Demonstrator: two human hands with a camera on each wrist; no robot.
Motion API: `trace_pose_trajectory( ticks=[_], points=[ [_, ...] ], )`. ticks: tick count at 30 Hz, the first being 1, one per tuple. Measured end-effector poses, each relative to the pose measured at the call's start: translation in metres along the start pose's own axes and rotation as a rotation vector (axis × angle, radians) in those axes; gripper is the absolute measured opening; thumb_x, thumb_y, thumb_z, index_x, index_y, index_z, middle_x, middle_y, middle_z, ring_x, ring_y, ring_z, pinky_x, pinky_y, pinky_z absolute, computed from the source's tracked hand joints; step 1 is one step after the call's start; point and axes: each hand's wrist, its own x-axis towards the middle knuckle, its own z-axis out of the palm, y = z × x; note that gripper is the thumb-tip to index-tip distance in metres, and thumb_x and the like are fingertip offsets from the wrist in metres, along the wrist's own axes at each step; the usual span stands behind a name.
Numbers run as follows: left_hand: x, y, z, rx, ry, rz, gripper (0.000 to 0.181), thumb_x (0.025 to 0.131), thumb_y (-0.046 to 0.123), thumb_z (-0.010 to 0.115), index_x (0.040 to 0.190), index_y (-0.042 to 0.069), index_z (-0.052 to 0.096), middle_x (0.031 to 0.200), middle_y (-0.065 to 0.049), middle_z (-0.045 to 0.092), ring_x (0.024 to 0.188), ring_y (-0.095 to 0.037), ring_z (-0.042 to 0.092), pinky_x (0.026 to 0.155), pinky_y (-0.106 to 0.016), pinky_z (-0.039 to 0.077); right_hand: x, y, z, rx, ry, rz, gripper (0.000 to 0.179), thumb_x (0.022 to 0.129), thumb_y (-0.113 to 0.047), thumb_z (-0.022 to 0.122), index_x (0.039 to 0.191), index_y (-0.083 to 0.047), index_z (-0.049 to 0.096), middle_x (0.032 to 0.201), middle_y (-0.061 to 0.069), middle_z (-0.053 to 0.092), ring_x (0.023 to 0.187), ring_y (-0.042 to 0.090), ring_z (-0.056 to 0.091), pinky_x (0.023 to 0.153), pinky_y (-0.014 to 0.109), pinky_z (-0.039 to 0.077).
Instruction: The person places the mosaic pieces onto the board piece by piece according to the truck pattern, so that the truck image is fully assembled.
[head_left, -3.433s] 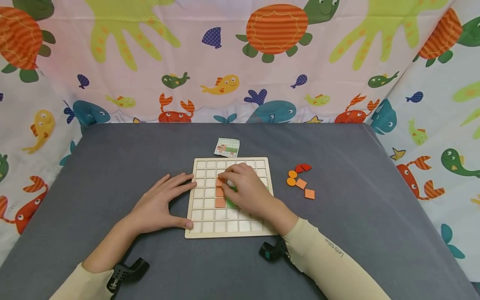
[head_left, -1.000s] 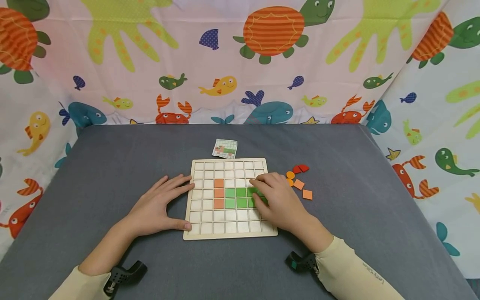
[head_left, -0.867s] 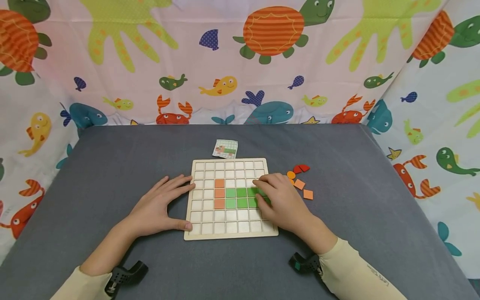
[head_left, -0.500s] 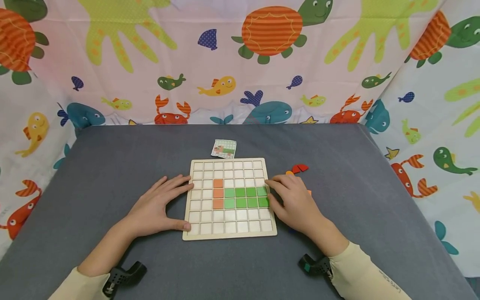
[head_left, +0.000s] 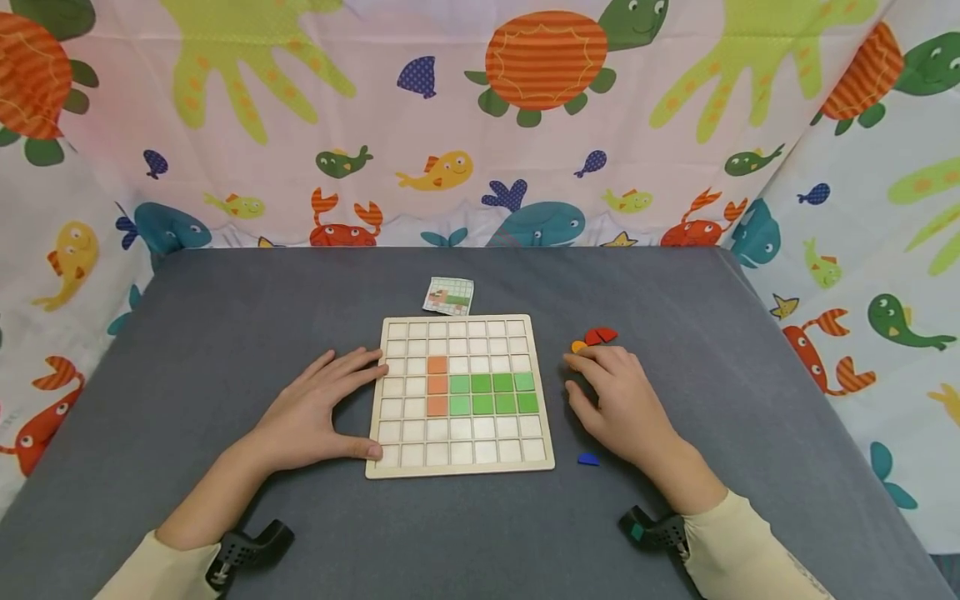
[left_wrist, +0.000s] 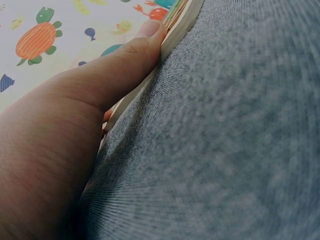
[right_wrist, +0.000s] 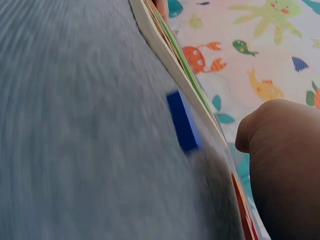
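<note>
A wooden grid board (head_left: 461,462) lies on the cloth with orange squares (head_left: 437,384) in one column and two rows of green squares (head_left: 492,393) beside them. Along its left edge rests my left hand (head_left: 318,408), fingers spread and thumb at the lower corner; the left wrist view shows the thumb (left_wrist: 125,65) touching the board's side. My right hand (head_left: 626,404) is off the board to the right, fingers slightly bent, nothing visible in them. It covers loose orange pieces; one orange circle (head_left: 577,346) peeks out beyond its fingers, near red pieces (head_left: 600,335).
A blue piece (head_left: 588,459) lies on the grey cloth (head_left: 660,292) below my right hand. Behind the board sits a small printed card (head_left: 448,296) with a grid pattern. A curtain (head_left: 450,108) with sea animals hangs around the table.
My right hand has moved rightward off the board to the loose pieces, uncovering the right-hand green squares and the blue piece while hiding orange ones. My left hand has stayed in place.
</note>
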Motion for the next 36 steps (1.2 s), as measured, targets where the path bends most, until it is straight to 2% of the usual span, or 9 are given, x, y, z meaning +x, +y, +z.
trace_pose_trajectory(
  ticks=[6, 11, 15, 20, 25, 36],
  points=[
    [-0.001, 0.0, -0.002, 0.003, -0.004, -0.005, 0.119, 0.073, 0.087, 0.081, 0.169, 0.025, 0.046, 0.178, 0.002, 0.032, 0.167, -0.026, 0.022, 0.136, -0.051, 0.008, -0.009, 0.014, -0.012, -0.015, 0.014, 0.055, 0.033, 0.093, -0.007, 0.08, 0.124, 0.002, 0.078, 0.119, 0.015, 0.072, 0.104, 0.036, 0.062, 0.087, 0.053, 0.049],
    [-0.001, 0.001, -0.002, 0.001, -0.004, -0.009, 0.119, 0.073, 0.087, 0.081, 0.168, 0.025, 0.046, 0.178, 0.002, 0.032, 0.167, -0.026, 0.022, 0.136, -0.05, 0.008, -0.018, 0.026, -0.02, -0.011, 0.022, 0.088, 0.036, 0.091, -0.007, 0.082, 0.125, 0.002, 0.078, 0.116, 0.015, 0.072, 0.105, 0.037, 0.063, 0.093, 0.057, 0.05],
    [-0.002, 0.0, -0.003, 0.0, -0.003, -0.014, 0.119, 0.073, 0.087, 0.081, 0.169, 0.027, 0.046, 0.178, 0.003, 0.031, 0.167, -0.026, 0.021, 0.136, -0.051, 0.007, -0.021, 0.029, -0.024, -0.022, -0.001, 0.115, 0.033, 0.091, -0.012, 0.082, 0.122, -0.002, 0.08, 0.113, 0.011, 0.073, 0.102, 0.034, 0.062, 0.09, 0.056, 0.047],
    [-0.003, -0.001, -0.004, 0.011, -0.005, -0.021, 0.119, 0.072, 0.088, 0.08, 0.169, 0.028, 0.045, 0.179, 0.004, 0.029, 0.167, -0.025, 0.021, 0.136, -0.05, 0.007, -0.02, 0.029, -0.022, -0.044, -0.015, 0.157, 0.024, 0.092, -0.013, 0.08, 0.115, -0.006, 0.082, 0.105, 0.007, 0.076, 0.096, 0.03, 0.064, 0.091, 0.057, 0.046],
    [-0.003, -0.001, -0.003, 0.008, -0.007, -0.015, 0.119, 0.073, 0.087, 0.081, 0.169, 0.026, 0.045, 0.179, 0.002, 0.03, 0.167, -0.027, 0.021, 0.136, -0.051, 0.007, -0.021, 0.031, -0.017, -0.018, 0.005, 0.181, 0.019, 0.092, -0.01, 0.082, 0.11, -0.004, 0.082, 0.096, 0.007, 0.075, 0.091, 0.029, 0.064, 0.087, 0.055, 0.047],
    [0.0, 0.0, 0.0, 0.008, -0.005, -0.006, 0.118, 0.073, 0.087, 0.081, 0.169, 0.028, 0.045, 0.179, 0.004, 0.03, 0.167, -0.026, 0.022, 0.136, -0.05, 0.008, -0.02, 0.035, -0.013, -0.004, 0.014, 0.197, 0.024, 0.093, -0.014, 0.087, 0.114, -0.003, 0.082, 0.106, 0.011, 0.078, 0.099, 0.035, 0.067, 0.089, 0.058, 0.05]
  ],
)
